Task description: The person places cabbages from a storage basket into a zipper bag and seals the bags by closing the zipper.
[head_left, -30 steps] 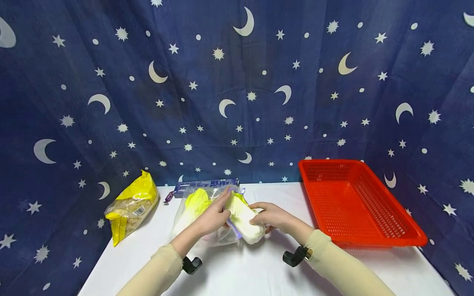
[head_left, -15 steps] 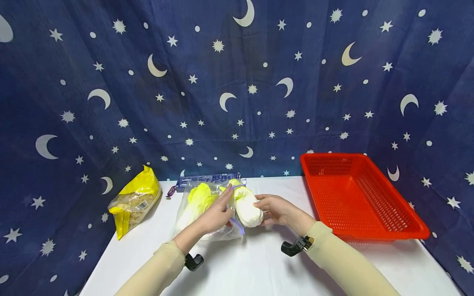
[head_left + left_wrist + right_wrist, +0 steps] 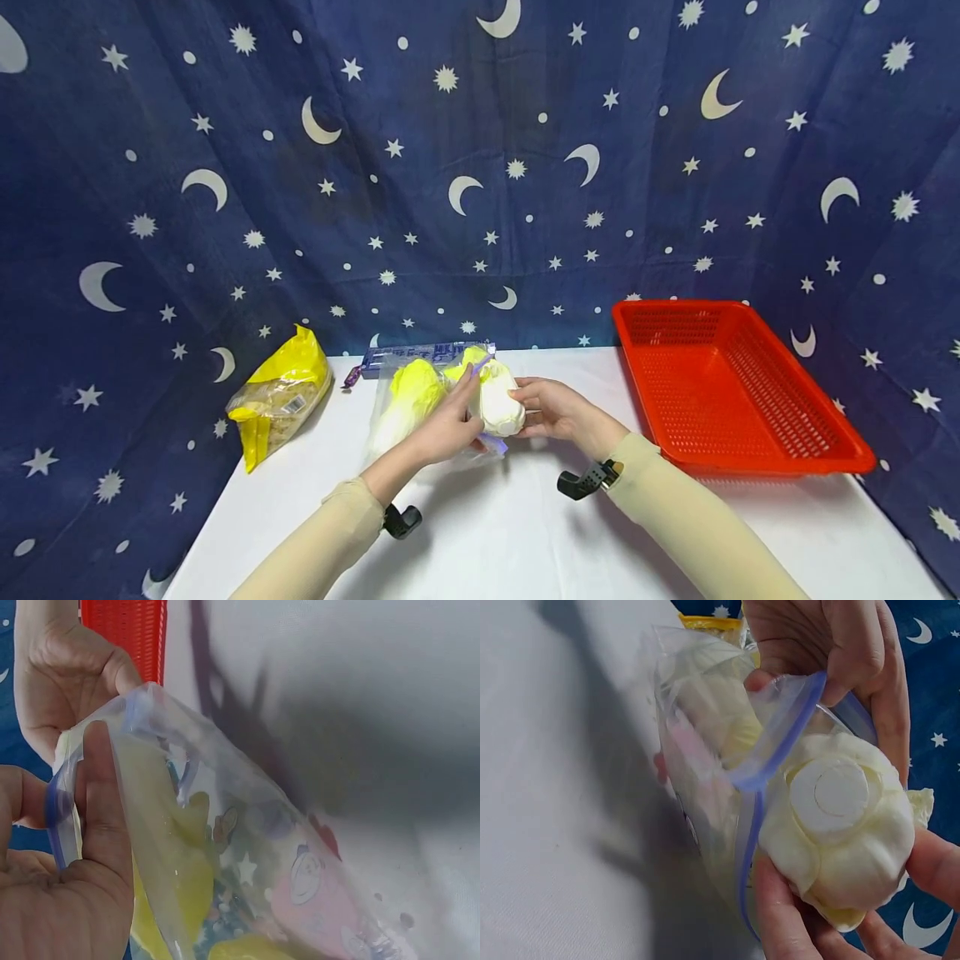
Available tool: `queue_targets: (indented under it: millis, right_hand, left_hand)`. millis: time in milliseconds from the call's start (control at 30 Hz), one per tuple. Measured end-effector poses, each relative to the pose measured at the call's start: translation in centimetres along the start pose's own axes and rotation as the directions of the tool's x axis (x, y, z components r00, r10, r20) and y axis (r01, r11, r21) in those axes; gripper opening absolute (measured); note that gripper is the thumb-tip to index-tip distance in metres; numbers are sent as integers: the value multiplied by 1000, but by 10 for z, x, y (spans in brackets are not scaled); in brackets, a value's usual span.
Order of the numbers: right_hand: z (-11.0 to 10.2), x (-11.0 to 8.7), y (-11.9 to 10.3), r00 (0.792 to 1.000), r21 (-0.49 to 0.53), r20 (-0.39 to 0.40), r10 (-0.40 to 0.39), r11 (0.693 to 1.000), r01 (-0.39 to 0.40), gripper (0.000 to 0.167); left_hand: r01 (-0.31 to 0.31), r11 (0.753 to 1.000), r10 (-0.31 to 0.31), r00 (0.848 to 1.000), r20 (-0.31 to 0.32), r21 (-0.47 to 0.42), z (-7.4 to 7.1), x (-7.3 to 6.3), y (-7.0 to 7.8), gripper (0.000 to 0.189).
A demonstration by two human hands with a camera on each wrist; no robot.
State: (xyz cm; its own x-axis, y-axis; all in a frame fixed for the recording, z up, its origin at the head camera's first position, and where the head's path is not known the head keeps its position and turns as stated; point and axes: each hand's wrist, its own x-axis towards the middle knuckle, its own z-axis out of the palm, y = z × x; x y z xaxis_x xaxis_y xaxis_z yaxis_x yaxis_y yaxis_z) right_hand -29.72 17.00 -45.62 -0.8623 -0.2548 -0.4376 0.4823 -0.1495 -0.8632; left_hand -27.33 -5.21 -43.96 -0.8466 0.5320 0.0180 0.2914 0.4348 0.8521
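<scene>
My left hand (image 3: 447,429) grips the mouth of a clear zip bag (image 3: 240,795) with a purple-blue seal, its thumb against the plastic. Inside the bag lies one pale napa cabbage (image 3: 412,396) with yellow leaf tips. A second napa cabbage (image 3: 500,406) is at the bag's opening, leafy end toward the bag and white base facing my right wrist camera. My right hand (image 3: 558,410) holds this cabbage near its base, thumb and fingers on opposite sides. In the right wrist view the seal (image 3: 787,742) runs along the cabbage's side; its leafy end is largely hidden.
A red perforated basket (image 3: 750,400) stands at the right. At the left is a yellow food bag (image 3: 285,392) with a clear window. Behind the zip bag lie a dark blue box (image 3: 382,360) and a small purple wrapped candy (image 3: 352,377). A star-patterned curtain closes the back.
The right hand has tilted the cabbage, turning its base up and toward the right, and shifted it toward the bag's mouth. The left hand keeps its hold on the bag. The head view has tipped down slightly.
</scene>
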Motion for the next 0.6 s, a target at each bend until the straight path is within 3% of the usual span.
queue_targets:
  millis: [233, 433, 600]
  right_hand:
    - [8, 6, -3, 1000, -17, -27, 10, 1000, -11, 64]
    - [12, 5, -8, 999, -65, -42, 27, 997, -30, 65]
    - [16, 7, -7, 999, -29, -40, 5, 1000, -6, 67]
  left_hand:
    - [16, 1000, -16, 1000, -3, -11, 1, 2, 3, 84]
    - [19, 998, -18, 1000, -22, 54, 1, 3, 3, 90]
    - [9, 993, -1, 998, -65, 120, 3, 2, 1, 93]
